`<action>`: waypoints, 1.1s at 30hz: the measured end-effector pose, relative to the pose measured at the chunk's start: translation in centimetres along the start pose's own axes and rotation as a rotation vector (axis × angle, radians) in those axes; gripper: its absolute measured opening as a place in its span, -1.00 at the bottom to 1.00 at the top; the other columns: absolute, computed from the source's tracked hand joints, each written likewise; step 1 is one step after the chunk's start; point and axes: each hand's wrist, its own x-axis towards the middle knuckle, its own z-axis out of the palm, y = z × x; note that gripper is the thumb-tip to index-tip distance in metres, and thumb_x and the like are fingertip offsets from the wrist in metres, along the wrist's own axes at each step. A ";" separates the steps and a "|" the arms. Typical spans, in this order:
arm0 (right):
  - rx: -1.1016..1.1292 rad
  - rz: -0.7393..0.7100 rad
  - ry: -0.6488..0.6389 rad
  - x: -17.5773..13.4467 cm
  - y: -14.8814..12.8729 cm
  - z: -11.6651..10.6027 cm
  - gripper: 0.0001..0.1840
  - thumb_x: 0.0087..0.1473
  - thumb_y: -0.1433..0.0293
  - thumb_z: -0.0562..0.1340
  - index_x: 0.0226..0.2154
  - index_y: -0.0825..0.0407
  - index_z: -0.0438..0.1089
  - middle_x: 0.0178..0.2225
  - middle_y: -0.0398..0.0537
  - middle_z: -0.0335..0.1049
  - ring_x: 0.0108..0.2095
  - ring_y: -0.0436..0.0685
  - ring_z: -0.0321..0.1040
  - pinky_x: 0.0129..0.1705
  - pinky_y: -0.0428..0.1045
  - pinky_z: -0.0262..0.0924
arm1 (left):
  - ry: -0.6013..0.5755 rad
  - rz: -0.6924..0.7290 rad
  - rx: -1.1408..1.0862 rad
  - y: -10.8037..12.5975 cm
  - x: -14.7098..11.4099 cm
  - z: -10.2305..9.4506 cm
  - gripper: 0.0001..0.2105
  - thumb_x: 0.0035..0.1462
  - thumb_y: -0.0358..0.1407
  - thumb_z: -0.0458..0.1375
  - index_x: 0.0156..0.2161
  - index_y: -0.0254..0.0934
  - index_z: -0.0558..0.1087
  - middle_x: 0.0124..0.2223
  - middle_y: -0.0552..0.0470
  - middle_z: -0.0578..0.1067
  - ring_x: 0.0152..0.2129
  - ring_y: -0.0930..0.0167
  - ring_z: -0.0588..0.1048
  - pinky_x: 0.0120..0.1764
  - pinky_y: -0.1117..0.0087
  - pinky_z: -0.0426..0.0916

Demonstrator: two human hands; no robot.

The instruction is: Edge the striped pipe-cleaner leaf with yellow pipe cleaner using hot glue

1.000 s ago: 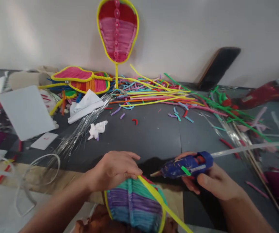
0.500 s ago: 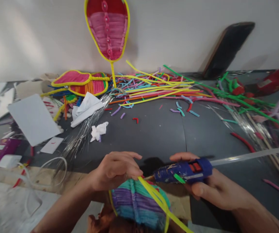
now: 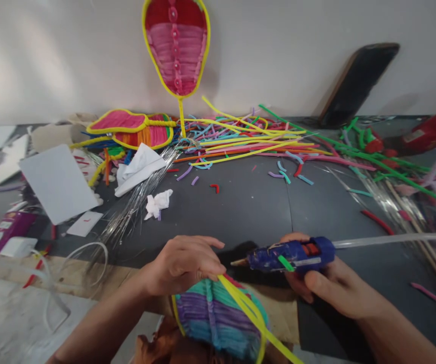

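My left hand (image 3: 189,263) pinches yellow pipe cleaners (image 3: 246,306) at the upper edge of a striped pipe-cleaner panel (image 3: 203,313). The panel has teal, purple and blue bands, a raised middle line and a yellow rim along part of its edge. My right hand (image 3: 328,285) is wrapped round a blue glue gun (image 3: 290,255) with a clear glue stick (image 3: 385,239) sticking out of its back. The gun's nozzle points left, a short gap from my left fingertips. The panel's lower end is partly out of view.
Behind lies a pile of coloured pipe cleaners (image 3: 256,139). A finished pink panel (image 3: 176,55) stands upright by the wall. At the left are bare wires (image 3: 134,202), a white card (image 3: 58,184) and crumpled tissue (image 3: 158,203). A dark phone (image 3: 358,83) leans on the wall.
The glue gun has moved back to the right and slightly up, so its nozzle is now apart from the panel's edge. My left hand keeps its pinch on the yellow pipe cleaners.
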 end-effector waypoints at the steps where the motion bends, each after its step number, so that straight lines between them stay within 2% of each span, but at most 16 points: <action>1: 0.052 -0.005 0.004 -0.1 0.2 -0.2 -0.53 0.19 0.03 0.11 0.02 -0.03 0.18 -0.55 -0.20 0.24 -0.61 -0.05 0.10 -0.56 -0.14 0.04 | 0.000 -0.004 0.001 0.0 0.0 0.0 -0.81 0.30 -0.35 0.01 -0.20 -0.35 0.47 -0.49 -0.04 0.58 -0.45 0.42 0.59 -0.08 0.19 0.48; 4: 0.139 -0.007 -0.020 -0.2 0.7 -0.6 -0.48 0.16 -0.05 0.07 -0.08 0.01 0.34 -0.46 -0.04 0.39 -0.56 0.00 0.20 -0.54 -0.10 0.11 | 0.003 -0.004 0.003 -0.1 0.0 0.0 -0.83 0.29 -0.37 0.03 -0.21 -0.36 0.47 -0.50 -0.05 0.58 -0.44 0.41 0.59 -0.08 0.18 0.48; 7: 0.147 0.001 0.003 -0.2 0.8 -0.6 -0.59 0.17 0.04 0.14 -0.09 -0.03 0.38 -0.33 0.02 0.46 -0.50 0.01 0.27 -0.49 -0.09 0.17 | -0.008 -0.017 0.001 -0.1 0.0 -0.1 -0.83 0.29 -0.37 0.04 -0.22 -0.37 0.48 -0.49 -0.07 0.58 -0.45 0.41 0.59 -0.07 0.18 0.48; 8: 0.152 0.006 0.024 -0.1 0.8 -0.6 -0.62 0.16 0.08 0.18 -0.06 -0.06 0.35 -0.31 0.00 0.45 -0.52 -0.01 0.25 -0.51 -0.11 0.16 | -0.009 -0.023 -0.001 -0.1 0.0 -0.1 -0.83 0.29 -0.37 0.04 -0.22 -0.38 0.48 -0.49 -0.07 0.58 -0.45 0.41 0.59 -0.07 0.18 0.48; 10: 0.169 0.020 0.063 0.1 0.8 -0.5 -0.55 0.15 0.11 0.21 0.05 -0.12 0.25 -0.34 -0.07 0.41 -0.57 -0.06 0.19 -0.56 -0.14 0.10 | -0.005 -0.029 -0.009 -0.2 0.0 -0.1 -0.83 0.28 -0.37 0.05 -0.22 -0.38 0.48 -0.50 -0.07 0.57 -0.45 0.41 0.59 -0.07 0.18 0.48; 13: 0.176 0.035 0.089 0.2 0.6 -0.2 -0.38 0.17 0.02 0.13 0.20 -0.15 0.01 -0.49 -0.19 0.32 -0.62 -0.07 0.12 -0.59 -0.15 0.03 | 0.003 -0.036 -0.019 -0.3 0.0 -0.1 -0.84 0.27 -0.36 0.07 -0.23 -0.38 0.49 -0.48 -0.08 0.58 -0.44 0.40 0.59 -0.08 0.20 0.48; 16: 0.127 0.029 0.086 0.2 0.4 0.1 -0.21 0.16 -0.08 0.04 0.27 -0.08 -0.17 -0.60 -0.26 0.25 -0.66 -0.07 0.06 -0.60 -0.14 -0.02 | 0.000 -0.040 -0.024 -0.4 0.0 0.0 -0.83 0.27 -0.37 0.07 -0.24 -0.40 0.49 -0.48 -0.10 0.58 -0.44 0.40 0.59 -0.08 0.18 0.48; 18: 0.067 0.048 0.064 0.0 0.3 0.3 -0.16 0.14 -0.09 0.06 0.29 -0.04 -0.22 -0.62 -0.27 0.21 -0.66 -0.06 0.04 -0.60 -0.13 -0.05 | 0.000 -0.041 -0.027 -0.4 -0.1 0.0 -0.82 0.28 -0.36 0.06 -0.24 -0.41 0.49 -0.50 -0.09 0.57 -0.44 0.39 0.59 -0.08 0.17 0.48; 21: -0.002 0.098 0.015 -0.1 0.5 0.6 -0.21 0.16 -0.06 0.08 0.26 -0.03 -0.16 -0.60 -0.27 0.19 -0.65 -0.07 0.02 -0.61 -0.15 -0.08 | 0.005 -0.039 -0.023 -0.4 -0.1 0.0 -0.81 0.28 -0.35 0.05 -0.25 -0.40 0.49 -0.50 -0.09 0.58 -0.45 0.40 0.59 -0.08 0.16 0.48; 24: -0.035 0.086 0.034 0.0 1.0 0.6 -0.40 0.17 -0.05 0.07 0.09 -0.01 0.10 -0.62 -0.28 0.16 -0.66 -0.08 -0.01 -0.62 -0.15 -0.06 | 0.007 -0.028 -0.024 -0.3 0.0 -0.1 -0.81 0.28 -0.35 0.05 -0.24 -0.40 0.49 -0.50 -0.08 0.57 -0.46 0.40 0.59 -0.08 0.17 0.48; 26: -0.064 0.041 0.067 0.3 1.2 0.5 -0.50 0.16 -0.07 0.06 -0.18 0.03 0.26 -0.65 -0.26 0.14 -0.67 -0.08 -0.01 -0.62 -0.14 -0.06 | 0.007 -0.025 -0.026 -0.3 0.0 -0.1 -0.82 0.28 -0.36 0.05 -0.24 -0.39 0.48 -0.51 -0.07 0.57 -0.46 0.40 0.59 -0.07 0.18 0.48; 29: -0.123 0.004 0.092 0.9 1.1 0.3 -0.39 0.09 -0.17 0.02 -0.53 0.04 0.24 -0.69 -0.19 0.14 -0.68 -0.06 0.02 -0.64 -0.10 -0.08 | 0.007 -0.018 -0.028 -0.2 0.0 -0.2 -0.81 0.29 -0.36 0.03 -0.23 -0.39 0.49 -0.52 -0.07 0.57 -0.46 0.39 0.59 -0.08 0.17 0.48; 33: -0.178 0.042 0.099 1.1 0.9 0.1 -0.29 0.03 -0.25 -0.01 -0.60 0.04 0.27 -0.66 -0.14 0.17 -0.65 -0.01 0.08 -0.64 -0.08 -0.02 | 0.021 -0.034 -0.019 -0.3 0.0 -0.1 -0.82 0.28 -0.37 0.05 -0.24 -0.37 0.49 -0.50 -0.06 0.58 -0.47 0.40 0.59 -0.08 0.17 0.48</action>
